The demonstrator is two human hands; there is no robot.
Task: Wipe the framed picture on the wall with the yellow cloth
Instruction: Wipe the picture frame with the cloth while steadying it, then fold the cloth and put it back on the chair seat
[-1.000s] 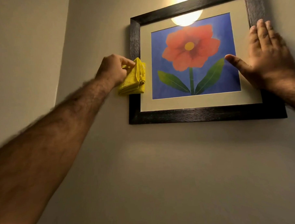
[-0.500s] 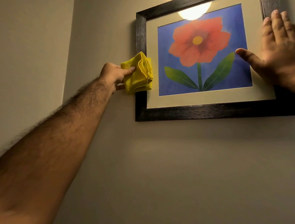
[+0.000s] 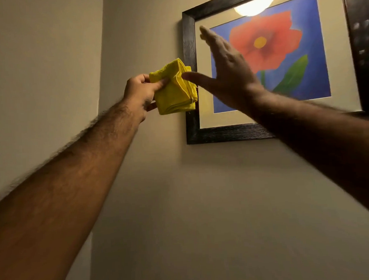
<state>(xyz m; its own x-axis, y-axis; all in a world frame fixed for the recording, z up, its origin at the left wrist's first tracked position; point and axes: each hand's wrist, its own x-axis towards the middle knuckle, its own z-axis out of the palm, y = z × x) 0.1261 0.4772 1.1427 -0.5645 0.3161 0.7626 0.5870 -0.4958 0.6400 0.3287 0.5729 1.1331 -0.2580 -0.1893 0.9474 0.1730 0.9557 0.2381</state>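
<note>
A dark-framed picture [image 3: 223, 132] of a red flower on blue hangs on the beige wall, upper right. My left hand [image 3: 141, 93] grips a folded yellow cloth [image 3: 174, 89] in front of the frame's left edge. Whether the cloth touches the frame, I cannot tell. My right hand [image 3: 227, 72] is open with fingers spread, held in front of the picture's left half; its thumb tip is right beside the cloth. It hides part of the flower's stem and a leaf.
A lamp's bright reflection [image 3: 255, 6] glares on the glass at the top. A wall corner [image 3: 100, 58] runs vertically left of the frame. Bare wall [image 3: 203, 202] lies below the picture.
My right hand left the frame's right side and swept left across the picture to the cloth. My left hand keeps hold of the cloth at the left edge. The view shifted left.
</note>
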